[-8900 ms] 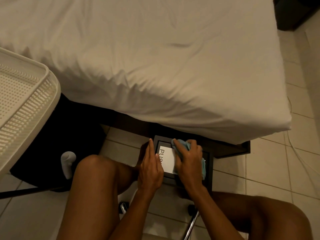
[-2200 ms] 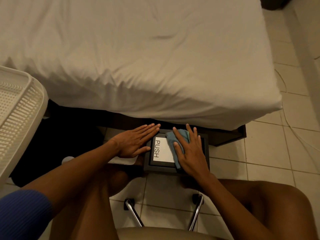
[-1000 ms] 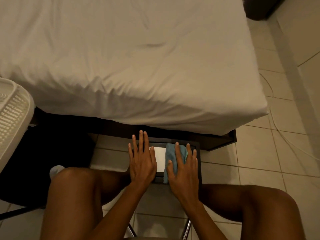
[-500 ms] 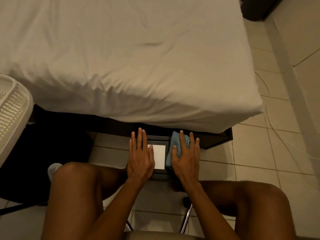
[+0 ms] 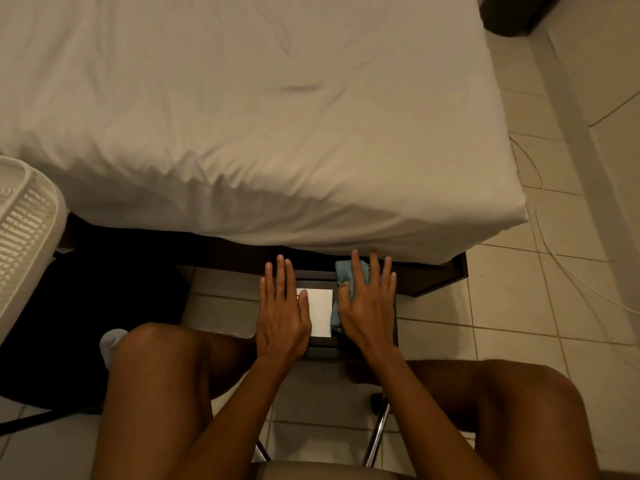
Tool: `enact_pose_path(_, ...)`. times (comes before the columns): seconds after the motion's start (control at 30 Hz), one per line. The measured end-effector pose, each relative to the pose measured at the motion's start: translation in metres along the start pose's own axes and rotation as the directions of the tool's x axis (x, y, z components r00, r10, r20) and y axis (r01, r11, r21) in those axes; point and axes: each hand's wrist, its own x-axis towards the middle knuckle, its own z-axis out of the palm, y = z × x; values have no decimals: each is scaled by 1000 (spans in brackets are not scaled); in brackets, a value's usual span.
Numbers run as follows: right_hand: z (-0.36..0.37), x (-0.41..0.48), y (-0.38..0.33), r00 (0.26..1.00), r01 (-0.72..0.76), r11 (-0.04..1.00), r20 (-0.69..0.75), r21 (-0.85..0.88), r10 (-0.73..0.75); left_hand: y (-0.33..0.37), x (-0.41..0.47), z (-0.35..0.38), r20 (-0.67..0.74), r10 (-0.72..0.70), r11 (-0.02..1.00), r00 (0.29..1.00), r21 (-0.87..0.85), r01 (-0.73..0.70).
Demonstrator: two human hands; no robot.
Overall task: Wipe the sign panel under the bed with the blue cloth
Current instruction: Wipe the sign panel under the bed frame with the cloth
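Observation:
The sign panel (image 5: 320,311), dark-framed with a white face, lies on the floor at the bed's lower edge, between my knees. My left hand (image 5: 282,313) rests flat on its left side with fingers straight, covering the lettering. My right hand (image 5: 369,306) presses flat on the blue cloth (image 5: 343,276) over the panel's right side; cloth shows beside the thumb and above the fingers. Only the white middle strip of the panel is uncovered.
The bed with a white sheet (image 5: 242,116) overhangs the panel's far end, above a dark frame (image 5: 433,278). A white slotted basket (image 5: 24,237) stands at the left. Chrome chair legs (image 5: 377,434) and tiled floor (image 5: 519,323) lie below; a thin cable (image 5: 540,216) runs at the right.
My right hand and the cloth have slid toward the right edge and far end of the panel, baring more of the white face. The left hand has stayed flat on the left side.

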Motion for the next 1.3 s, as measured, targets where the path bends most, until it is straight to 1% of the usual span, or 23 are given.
enact_pose_path(0.13,-9,9,19,999,-22,999,29,-42,23,0,0,-2,12,-7,1000,1000,-2,7)
enact_pose_path(0.27,-7,-16,20,996,-39,999,75,17,37,2,-1,-3,9,-10,1000,1000,15,10)
enact_pose_path(0.43,-1,-50,19,996,-66,998,57,13,66,1,-7,-6,21,85,996,996,34,-86)
enact_pose_path(0.73,-4,1,25,997,-49,999,50,-11,50,3,1,-3,68,142,987,987,66,-147)
enact_pose_path(0.8,-5,7,28,999,-38,999,38,-17,39,3,1,-4,59,150,986,987,68,-154)
enact_pose_path(0.93,-4,4,27,997,-65,997,43,42,63,3,3,-4,58,136,990,989,35,-138)
enact_pose_path(1.07,1,-31,23,996,-92,991,27,93,90,4,3,-3,61,118,993,991,17,-119)
enact_pose_path(1.17,4,-54,19,997,-78,992,20,96,77,3,2,-3,57,123,992,991,23,-125)
enact_pose_path(1.23,4,-54,19,998,-64,992,11,108,63,4,2,-4,67,133,990,989,34,-135)
enact_pose_path(1.3,4,-44,21,993,-109,985,-23,131,113,5,1,-5,73,150,986,986,62,-154)
